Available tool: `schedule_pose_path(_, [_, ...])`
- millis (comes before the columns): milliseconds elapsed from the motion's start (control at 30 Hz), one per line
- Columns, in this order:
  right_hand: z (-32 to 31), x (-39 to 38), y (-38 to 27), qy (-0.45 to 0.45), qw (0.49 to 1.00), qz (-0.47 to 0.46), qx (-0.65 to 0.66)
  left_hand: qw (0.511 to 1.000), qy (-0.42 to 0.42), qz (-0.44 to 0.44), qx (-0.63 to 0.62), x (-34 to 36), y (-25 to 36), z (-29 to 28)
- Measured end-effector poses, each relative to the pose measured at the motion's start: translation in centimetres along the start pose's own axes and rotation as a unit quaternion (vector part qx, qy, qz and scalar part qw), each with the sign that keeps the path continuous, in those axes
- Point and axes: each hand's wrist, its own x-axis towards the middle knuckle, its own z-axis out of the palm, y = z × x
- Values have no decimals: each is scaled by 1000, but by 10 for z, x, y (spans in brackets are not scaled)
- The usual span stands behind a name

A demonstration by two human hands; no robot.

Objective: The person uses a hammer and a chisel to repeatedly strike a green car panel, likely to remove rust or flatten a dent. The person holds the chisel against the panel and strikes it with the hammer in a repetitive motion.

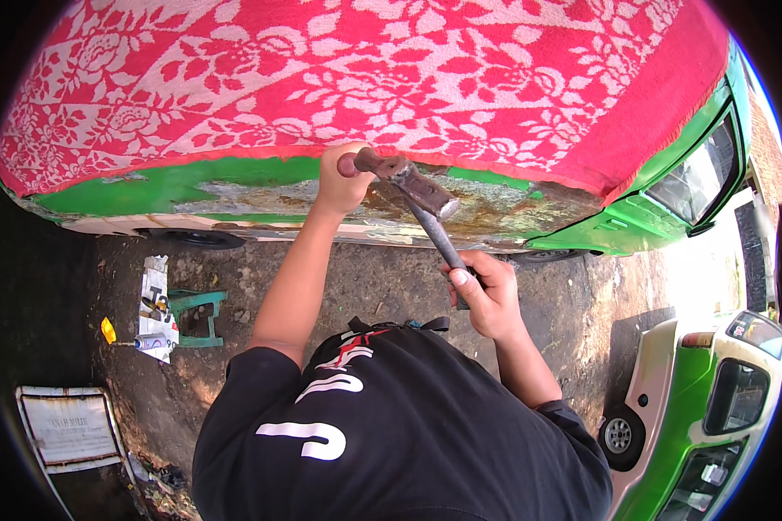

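My right hand grips the dark metal shaft of a hammer, whose worn, rusty head is raised over the van's scraped side. My left hand is closed around a short tool with a rounded reddish end, just left of the hammer head and partly behind it; the rest of that tool is hard to make out. Both are at the green van's side panel, which has patches of rust, bare metal and filler. A red and white floral cloth covers the surface above, down to that panel.
A green plastic stool stands on the dirt ground at left, beside a printed sheet with a spray can. A yellow object lies nearby. A framed board is at lower left; another green-and-white vehicle stands behind me at right.
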Motion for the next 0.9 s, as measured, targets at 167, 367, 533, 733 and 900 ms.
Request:
schedule_pose_path(167, [2,10,-16,-18,997,-72,-12,999,30,8,-16,-2,-9,7])
schedule_pose_path(367, [0,16,-14,19,995,-5,-97,995,47,-22,-81,-1,6,2])
schedule_pose_path(533, [0,23,-28,14,998,-58,21,998,40,-12,-51,7,7,6])
schedule_pose_path(733, [3,30,-21,-8,997,76,-30,1000,-8,-23,-17,9,13,14])
schedule_pose_path(900, [4,19,-23,16,999,-30,19,997,57,-33,-46,18,9,8])
